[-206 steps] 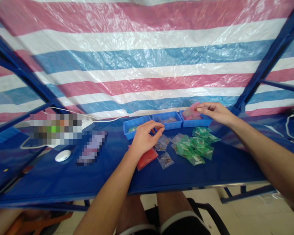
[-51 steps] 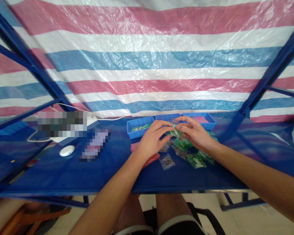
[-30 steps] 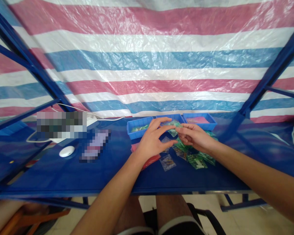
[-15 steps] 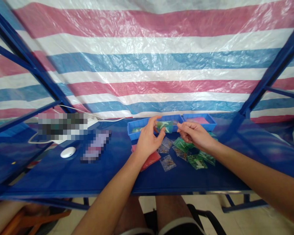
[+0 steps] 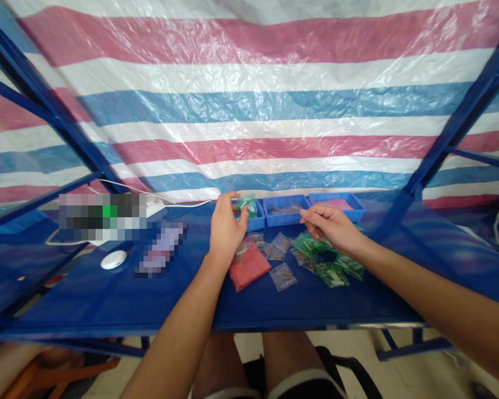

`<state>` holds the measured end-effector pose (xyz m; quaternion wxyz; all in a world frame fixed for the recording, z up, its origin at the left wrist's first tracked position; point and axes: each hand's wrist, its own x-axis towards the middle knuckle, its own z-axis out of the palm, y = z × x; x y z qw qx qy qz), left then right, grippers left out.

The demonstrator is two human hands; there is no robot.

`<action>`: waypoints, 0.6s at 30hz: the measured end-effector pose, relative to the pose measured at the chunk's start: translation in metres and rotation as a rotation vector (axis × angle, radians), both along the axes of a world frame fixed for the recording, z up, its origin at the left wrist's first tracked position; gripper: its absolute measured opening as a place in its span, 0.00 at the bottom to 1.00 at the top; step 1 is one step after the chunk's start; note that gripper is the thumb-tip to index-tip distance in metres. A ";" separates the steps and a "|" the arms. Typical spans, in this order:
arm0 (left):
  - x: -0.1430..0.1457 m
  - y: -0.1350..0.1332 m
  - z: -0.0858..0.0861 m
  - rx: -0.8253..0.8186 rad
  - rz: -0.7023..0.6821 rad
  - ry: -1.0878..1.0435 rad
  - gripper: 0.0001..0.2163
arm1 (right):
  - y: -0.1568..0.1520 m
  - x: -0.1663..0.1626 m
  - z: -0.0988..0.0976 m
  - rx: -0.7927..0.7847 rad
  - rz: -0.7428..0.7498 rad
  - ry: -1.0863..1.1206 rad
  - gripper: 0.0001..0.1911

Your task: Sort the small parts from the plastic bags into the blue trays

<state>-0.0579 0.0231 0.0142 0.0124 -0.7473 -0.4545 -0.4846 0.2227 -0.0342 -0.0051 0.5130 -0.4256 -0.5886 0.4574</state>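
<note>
Along the back edge of the desk point(image 5: 108, 299) stand three blue trays in a row: the left tray point(image 5: 255, 221), the middle tray point(image 5: 285, 209) and the right tray point(image 5: 336, 204). Nearer me than the middle tray lie one red bag point(image 5: 249, 267), about four clear bags point(image 5: 283, 275) and a heap of green bags point(image 5: 330, 266) too tangled to count. My left hand point(image 5: 224, 230) reaches forward over the left tray, thumb and fingers pinched on one green bag point(image 5: 247, 203), small, see-through and crinkled. My right hand point(image 5: 330, 228) hovers just right of the middle tray, above the green heap, its fingers loosely extended and holding nothing.
</note>
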 end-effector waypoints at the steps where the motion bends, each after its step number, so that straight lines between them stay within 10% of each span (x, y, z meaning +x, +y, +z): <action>1: -0.001 0.002 -0.001 -0.006 0.015 0.014 0.14 | -0.001 0.000 0.000 0.017 -0.006 -0.048 0.22; 9: -0.003 0.006 -0.009 -0.108 0.083 0.313 0.15 | -0.013 0.002 0.013 0.561 0.222 -0.804 0.16; 13: -0.002 0.003 -0.009 -0.085 0.134 0.372 0.19 | -0.010 0.005 0.011 0.596 0.329 -0.883 0.34; 18: -0.001 0.001 -0.007 -0.071 0.131 0.360 0.21 | -0.006 0.006 0.005 0.597 0.328 -0.862 0.19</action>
